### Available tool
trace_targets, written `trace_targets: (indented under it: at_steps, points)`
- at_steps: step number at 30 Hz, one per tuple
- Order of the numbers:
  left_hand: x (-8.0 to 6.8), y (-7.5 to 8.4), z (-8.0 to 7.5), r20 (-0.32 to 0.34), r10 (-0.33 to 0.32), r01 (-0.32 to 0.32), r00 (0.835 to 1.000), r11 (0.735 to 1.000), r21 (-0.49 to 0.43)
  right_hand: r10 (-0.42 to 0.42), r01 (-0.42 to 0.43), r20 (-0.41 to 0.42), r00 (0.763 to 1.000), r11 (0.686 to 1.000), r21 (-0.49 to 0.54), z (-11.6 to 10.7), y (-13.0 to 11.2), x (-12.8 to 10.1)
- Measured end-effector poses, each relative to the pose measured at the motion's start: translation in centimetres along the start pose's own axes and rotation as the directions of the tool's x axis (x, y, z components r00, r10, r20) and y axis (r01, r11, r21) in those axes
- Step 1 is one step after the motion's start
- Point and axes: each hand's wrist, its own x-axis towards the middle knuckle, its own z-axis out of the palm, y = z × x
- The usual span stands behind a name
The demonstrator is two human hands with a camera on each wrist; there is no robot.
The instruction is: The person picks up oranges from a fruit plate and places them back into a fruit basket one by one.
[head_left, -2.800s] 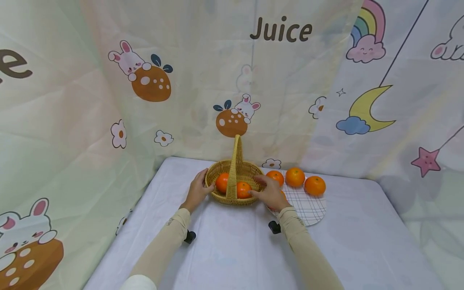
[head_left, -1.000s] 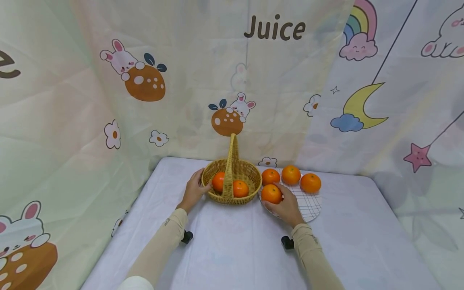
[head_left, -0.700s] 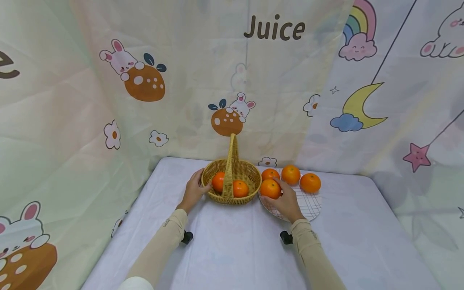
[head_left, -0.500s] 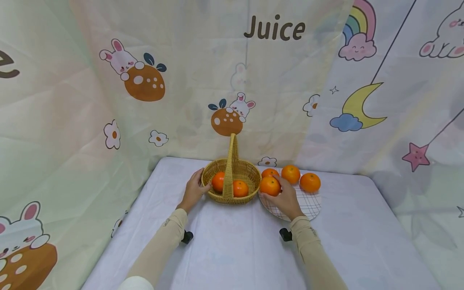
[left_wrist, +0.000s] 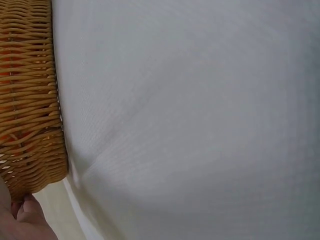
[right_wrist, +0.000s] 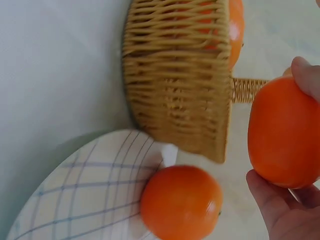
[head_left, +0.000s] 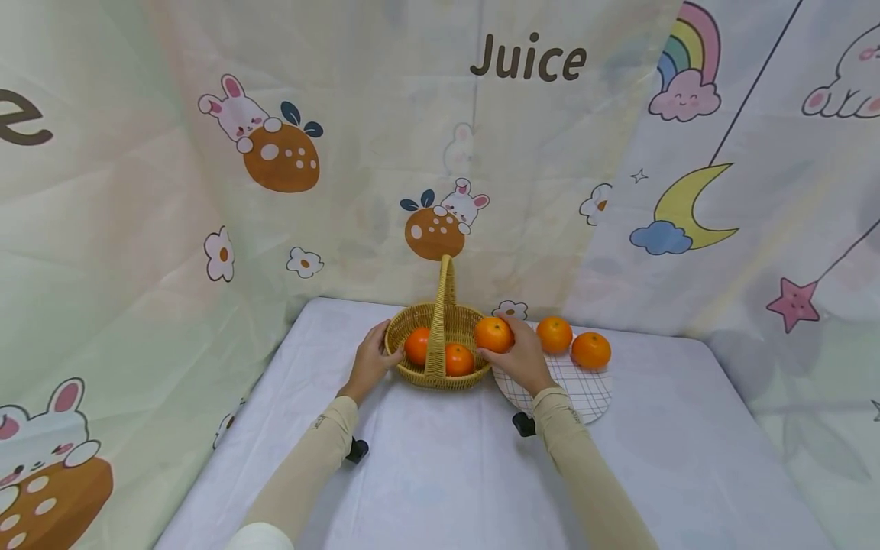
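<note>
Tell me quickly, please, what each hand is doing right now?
Left hand: grips the rim of the wicker basket.
Right hand: holds an orange, lifted at the basket's right edge.

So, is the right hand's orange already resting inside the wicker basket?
No: the right hand holds the round orange above the woven wicker basket's rim.

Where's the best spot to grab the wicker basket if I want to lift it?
Probably the handle at its top, from above: it arches upright over the middle of the wicker basket, clear of the oranges inside. The left hand holds the rim.
</note>
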Motion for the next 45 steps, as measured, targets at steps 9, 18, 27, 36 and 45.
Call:
trace_targets:
  at_steps: [9, 18, 27, 36, 45]
  points:
    - [-0.1, -0.1, -0.2, 0.000, 0.036, -0.036, 0.999, 0.999, -0.002, 0.030, -0.028, 0.041, 0.999, 0.999, -0.034, 2.0, -1.4, 2.7]
    - [0.0, -0.3, 0.0, -0.007, 0.048, -0.048, 0.999, 0.999, -0.005, 0.087, -0.084, 0.107, 0.990, 0.996, -0.031, 3.6, -1.6, 4.3]
    - [-0.1, -0.4, 0.2, -0.025, 0.050, -0.050, 0.998, 0.999, 0.010, 0.200, -0.202, 0.082, 0.976, 0.979, 0.018, 5.6, -1.5, 4.3]
    - [0.2, -0.5, 0.3, -0.043, 0.052, -0.053, 0.998, 0.999, -0.009, 0.255, -0.255, 0.024, 0.967, 0.967, 0.007, 7.0, -1.6, 4.8]
    - [0.0, -0.5, 0.3, -0.050, 0.036, -0.037, 0.998, 0.999, -0.017, 0.295, -0.293, 0.023, 0.955, 0.955, -0.044, 7.9, -1.9, 5.2]
